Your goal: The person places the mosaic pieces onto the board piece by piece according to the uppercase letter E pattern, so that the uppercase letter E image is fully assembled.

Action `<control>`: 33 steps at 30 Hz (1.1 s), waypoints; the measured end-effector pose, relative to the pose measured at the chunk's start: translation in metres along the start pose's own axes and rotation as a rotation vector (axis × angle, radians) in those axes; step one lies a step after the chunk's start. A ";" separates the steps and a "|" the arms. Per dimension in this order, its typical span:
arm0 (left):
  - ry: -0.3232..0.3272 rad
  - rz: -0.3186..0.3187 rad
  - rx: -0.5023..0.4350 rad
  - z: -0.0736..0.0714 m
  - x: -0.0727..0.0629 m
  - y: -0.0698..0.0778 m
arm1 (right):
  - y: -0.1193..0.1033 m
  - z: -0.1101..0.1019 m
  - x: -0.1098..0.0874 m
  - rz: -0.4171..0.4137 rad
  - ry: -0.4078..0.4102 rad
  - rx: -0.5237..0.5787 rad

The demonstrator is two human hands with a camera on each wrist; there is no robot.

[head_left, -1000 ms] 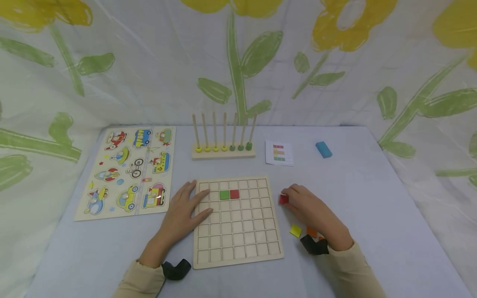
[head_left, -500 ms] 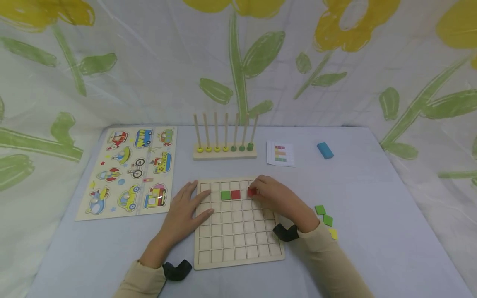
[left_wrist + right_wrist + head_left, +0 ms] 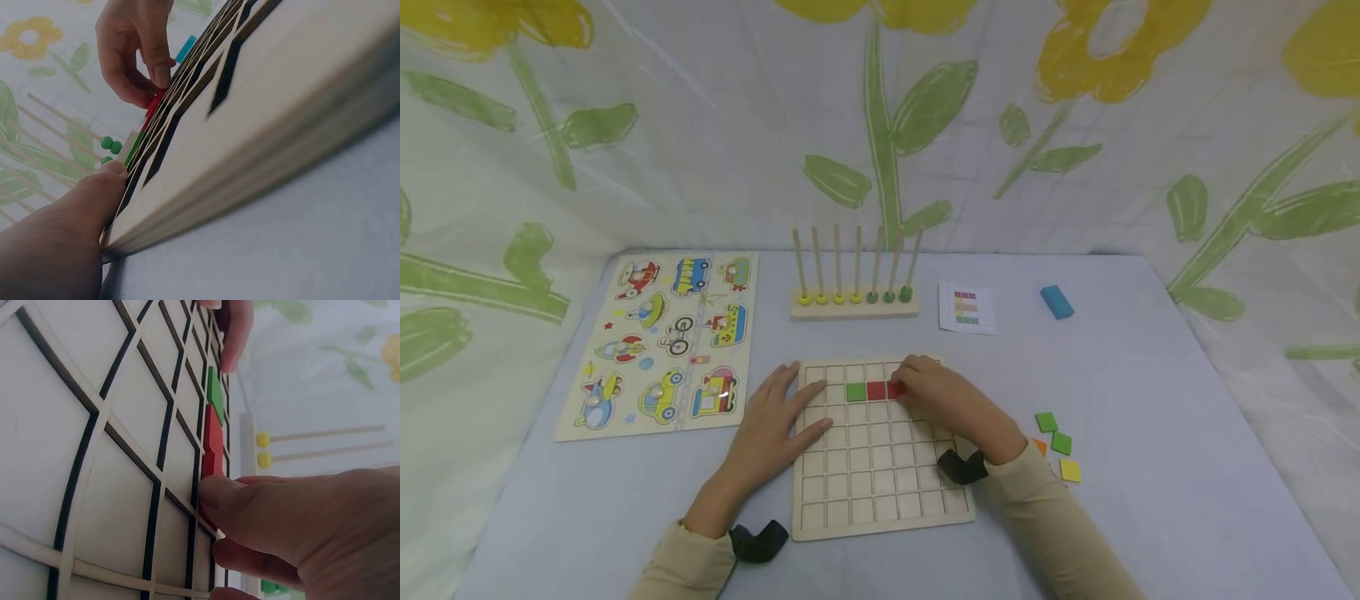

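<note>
A wooden grid board lies in the middle of the table. My left hand rests on its left edge with the fingers spread. In the second row sit a green tile and, directly right of it, a red tile. Thumb and fingers of my right hand pinch another red tile at the square just right of that one. The right wrist view shows this held tile against its red neighbour, partly hidden under the thumb. Whether it lies fully flat in its square I cannot tell.
Loose green tiles, a yellow tile and an orange piece lie right of the board. Behind stand a peg rack, a pattern card and a blue block. A vehicle puzzle lies left.
My right hand has carried the red tile from beside the board leftward onto it, up against the first red tile. The left hand has stayed on the board's edge.
</note>
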State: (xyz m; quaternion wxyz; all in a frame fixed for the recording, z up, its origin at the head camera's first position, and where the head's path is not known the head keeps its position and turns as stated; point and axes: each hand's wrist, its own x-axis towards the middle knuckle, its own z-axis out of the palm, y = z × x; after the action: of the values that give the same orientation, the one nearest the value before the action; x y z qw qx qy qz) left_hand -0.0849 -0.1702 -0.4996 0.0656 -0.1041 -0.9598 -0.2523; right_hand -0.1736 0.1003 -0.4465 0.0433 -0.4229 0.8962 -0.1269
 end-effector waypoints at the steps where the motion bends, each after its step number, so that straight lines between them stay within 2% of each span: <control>1: 0.001 0.002 -0.002 -0.001 0.000 0.001 | 0.000 0.000 0.000 -0.007 0.006 -0.003; 17: -0.010 -0.009 -0.002 -0.003 0.000 0.002 | 0.002 -0.001 -0.001 -0.038 0.042 0.014; 24: -0.001 -0.007 -0.005 -0.002 0.000 0.002 | 0.005 -0.008 -0.008 -0.004 0.031 0.014; 29: 0.026 0.008 -0.013 -0.002 0.000 0.002 | 0.019 -0.024 -0.032 0.072 0.064 -0.017; 33: 0.018 0.004 -0.014 -0.002 -0.001 0.002 | 0.036 -0.034 -0.064 0.256 0.026 -0.033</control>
State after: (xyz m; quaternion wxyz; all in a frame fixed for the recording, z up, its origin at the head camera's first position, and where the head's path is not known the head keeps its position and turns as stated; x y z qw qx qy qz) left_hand -0.0836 -0.1694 -0.4971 0.0738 -0.1043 -0.9572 -0.2597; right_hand -0.1662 0.1781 -0.4252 0.0405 -0.3042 0.9452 -0.1111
